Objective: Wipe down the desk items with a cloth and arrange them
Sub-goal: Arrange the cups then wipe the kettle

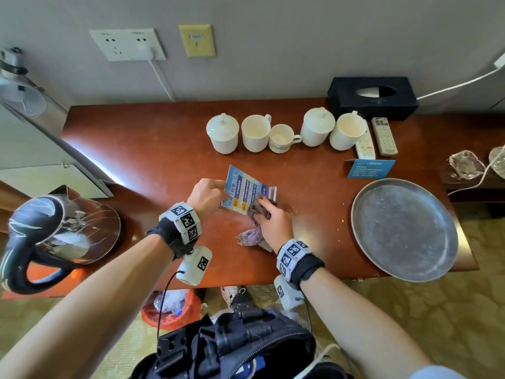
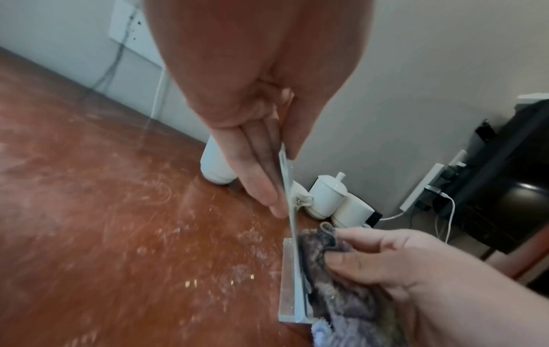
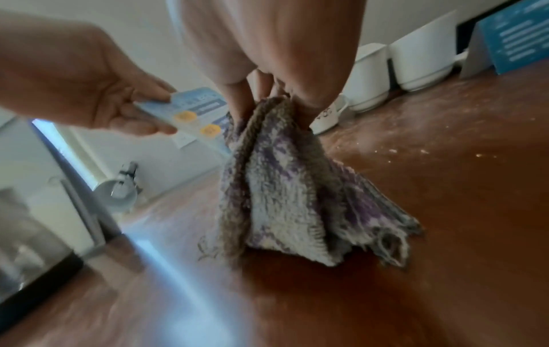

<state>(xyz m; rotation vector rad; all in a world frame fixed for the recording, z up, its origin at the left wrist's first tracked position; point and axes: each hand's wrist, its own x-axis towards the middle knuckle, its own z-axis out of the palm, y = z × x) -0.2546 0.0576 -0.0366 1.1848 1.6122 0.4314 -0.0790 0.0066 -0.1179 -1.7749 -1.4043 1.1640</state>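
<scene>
A blue printed sign card in a clear stand [image 1: 244,191] is at the middle of the red-brown desk [image 1: 153,149]. My left hand [image 1: 209,195] pinches its left edge, fingers behind and thumb in front [image 2: 267,178]. My right hand [image 1: 273,217] grips a purple-grey cloth [image 1: 255,214] and presses it against the card's lower right face [image 2: 323,248]. The cloth [image 3: 285,187] hangs from my fingers down to the desk top. The card [image 3: 193,110] is tilted in the right wrist view.
Several white cups [image 1: 255,132], two with lids, line the back. Behind and right are a black tissue box [image 1: 373,97], two remotes [image 1: 384,136], a second blue sign [image 1: 370,168] and a round metal tray [image 1: 404,228]. A kettle [image 1: 41,236] stands left.
</scene>
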